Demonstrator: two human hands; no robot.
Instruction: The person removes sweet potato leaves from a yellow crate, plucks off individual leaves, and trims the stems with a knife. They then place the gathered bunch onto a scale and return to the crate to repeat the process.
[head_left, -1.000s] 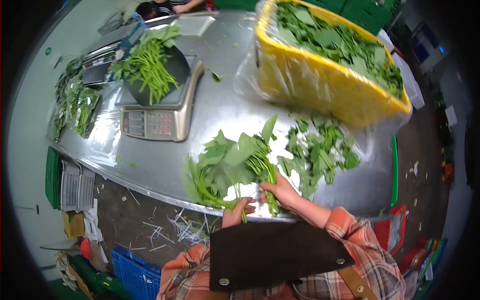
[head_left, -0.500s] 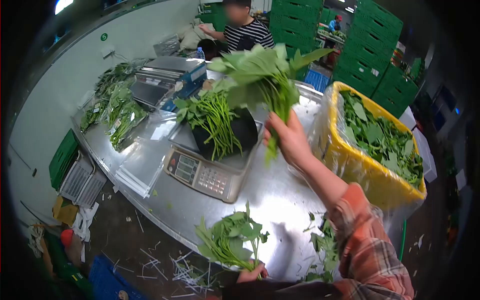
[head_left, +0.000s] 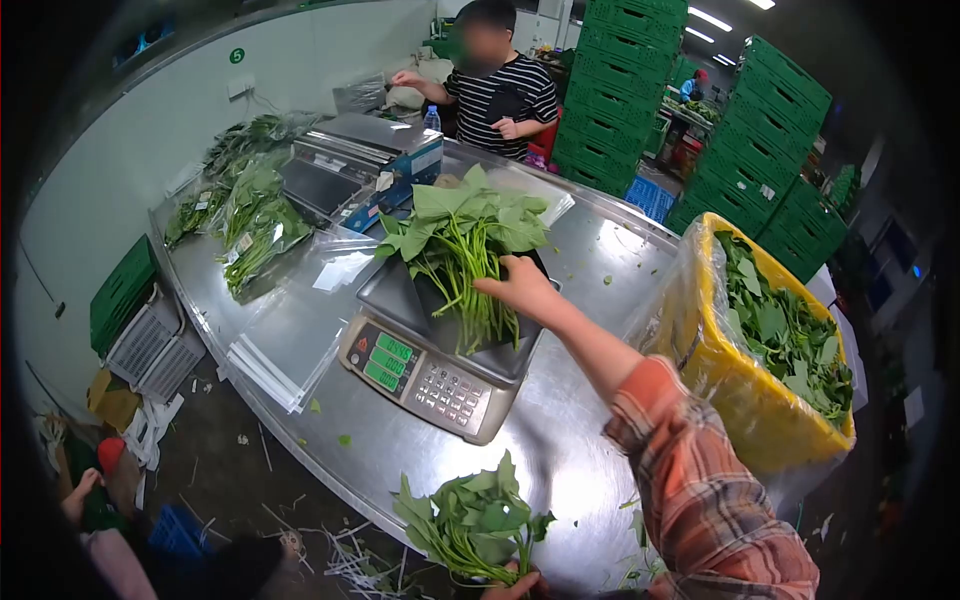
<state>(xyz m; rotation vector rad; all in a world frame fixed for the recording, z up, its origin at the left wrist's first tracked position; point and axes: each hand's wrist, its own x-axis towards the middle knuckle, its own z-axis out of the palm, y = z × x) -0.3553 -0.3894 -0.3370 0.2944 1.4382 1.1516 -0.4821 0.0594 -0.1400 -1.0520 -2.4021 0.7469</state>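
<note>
Right hand now at one scale's greens, one bunch in left hand

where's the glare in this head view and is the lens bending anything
Head view: glare whitens the table, including right of the greens at the left hand; also head view, wide-lens distortion seems to bow the table's left edge, and corners fall to black.

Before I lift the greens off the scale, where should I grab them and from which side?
Probably by the bare stems, from the right, where your right hand is. They run side by side toward the scale's near edge, while the leaves spread loosely on the far side.
</note>
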